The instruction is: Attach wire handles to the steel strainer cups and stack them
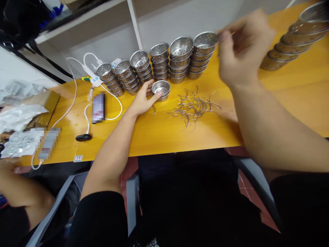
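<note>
Tall stacks of perforated, shiny metal cups [181,62] crowd behind the short cup stack [164,90] on the smooth yellow tabletop [154,139]; thin curved wires [194,108] lie heaped beside it. The left hand [144,99], half curled, grips that stack; the right hand [245,51], raised and blurred, has bent fingers, its hold unclear.

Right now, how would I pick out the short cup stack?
On the yellow table, find the row of tall cup stacks along the back. Just in front, with the left hand on it, stands the short stack. It is clearly lower than every stack behind it.
</note>
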{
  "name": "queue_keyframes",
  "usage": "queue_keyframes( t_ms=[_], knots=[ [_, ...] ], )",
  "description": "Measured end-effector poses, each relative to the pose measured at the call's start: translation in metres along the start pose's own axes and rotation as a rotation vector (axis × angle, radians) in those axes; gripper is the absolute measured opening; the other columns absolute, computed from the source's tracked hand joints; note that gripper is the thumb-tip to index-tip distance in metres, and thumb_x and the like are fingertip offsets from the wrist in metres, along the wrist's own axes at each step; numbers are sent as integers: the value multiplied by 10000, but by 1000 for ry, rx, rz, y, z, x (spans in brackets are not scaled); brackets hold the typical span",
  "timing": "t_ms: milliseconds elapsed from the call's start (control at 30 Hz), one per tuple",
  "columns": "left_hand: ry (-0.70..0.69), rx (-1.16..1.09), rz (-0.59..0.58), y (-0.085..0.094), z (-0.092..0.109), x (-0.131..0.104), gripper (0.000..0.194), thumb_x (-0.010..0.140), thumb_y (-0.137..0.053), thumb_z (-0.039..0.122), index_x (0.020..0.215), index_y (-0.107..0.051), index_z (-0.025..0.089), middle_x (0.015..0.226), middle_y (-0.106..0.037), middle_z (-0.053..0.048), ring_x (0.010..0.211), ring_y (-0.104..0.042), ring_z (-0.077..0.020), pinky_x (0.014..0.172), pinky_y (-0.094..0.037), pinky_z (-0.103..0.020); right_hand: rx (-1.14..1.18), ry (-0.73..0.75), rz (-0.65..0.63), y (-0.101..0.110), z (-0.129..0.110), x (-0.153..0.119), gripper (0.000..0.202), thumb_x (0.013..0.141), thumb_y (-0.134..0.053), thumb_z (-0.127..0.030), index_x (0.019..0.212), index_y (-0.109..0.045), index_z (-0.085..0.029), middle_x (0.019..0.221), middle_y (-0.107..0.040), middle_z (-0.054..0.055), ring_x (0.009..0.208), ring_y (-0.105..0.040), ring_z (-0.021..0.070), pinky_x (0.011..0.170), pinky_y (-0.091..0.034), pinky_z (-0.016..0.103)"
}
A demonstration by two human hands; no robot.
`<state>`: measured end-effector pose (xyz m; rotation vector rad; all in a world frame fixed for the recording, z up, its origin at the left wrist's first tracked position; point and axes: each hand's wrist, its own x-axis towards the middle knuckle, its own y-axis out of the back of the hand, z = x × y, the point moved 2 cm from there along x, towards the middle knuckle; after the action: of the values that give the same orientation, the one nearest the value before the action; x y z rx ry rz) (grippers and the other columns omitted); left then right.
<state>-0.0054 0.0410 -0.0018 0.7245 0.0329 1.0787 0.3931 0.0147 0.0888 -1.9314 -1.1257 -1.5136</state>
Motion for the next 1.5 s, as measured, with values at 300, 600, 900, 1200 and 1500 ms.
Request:
queue_keyframes(
  t_ms=[300, 600, 900, 1200, 1500],
  knots=[
    [58, -1, 27, 0, 21, -3, 1295, 916, -793, 1194, 1738, -521, 232, 1854, -738, -318, 1714, -808, -460, 1482, -670, -667, -652, -827, -391, 28, 48, 3, 665, 1258, -862, -20, 1887, -646, -14, 1903, -659, 354, 1804, -675, 272, 1415, -482, 383],
    [80, 8, 33, -2, 28, -3, 1326, 878, -782, 1221, 1714, -543, 220, 1836, -748, -315, 1713, -806, -455, 1499, -654, -672, -804, -956, -464, 22, 73, -10, 537, 1275, -945, -154, 1793, -814, -97, 1873, -611, 316, 1570, -787, 205, 1241, -545, 341],
    [77, 24, 29, 0, 31, -4, 1288, 898, -772, 1208, 1713, -541, 238, 1861, -726, -307, 1746, -770, -472, 1481, -655, -701, -655, -949, -356, 24, 43, 1, 285, 1328, -792, -66, 1574, -937, -50, 1569, -909, 256, 1415, -874, 281, 1189, -595, 388],
    [-22, 151, 88, 7, 31, -5, 1186, 989, -710, 1186, 1796, -571, 328, 1925, -682, -222, 1789, -711, -460, 1524, -600, -693, -465, -368, 17, 45, 31, 21, 237, 1280, -717, -25, 1355, -883, -177, 1476, -885, 217, 1454, -845, 358, 1160, -675, 492],
    [-166, 318, 164, 3, 85, -8, 1189, 1045, -662, 1151, 1932, -493, 377, 1984, -606, -151, 1934, -552, -496, 1684, -396, -702, 76, -77, -299, -25, -86, -14, 434, 1281, -716, -756, 1256, -829, -338, 1206, -825, 118, 839, -750, 305, 861, -732, 580]
  ],
)
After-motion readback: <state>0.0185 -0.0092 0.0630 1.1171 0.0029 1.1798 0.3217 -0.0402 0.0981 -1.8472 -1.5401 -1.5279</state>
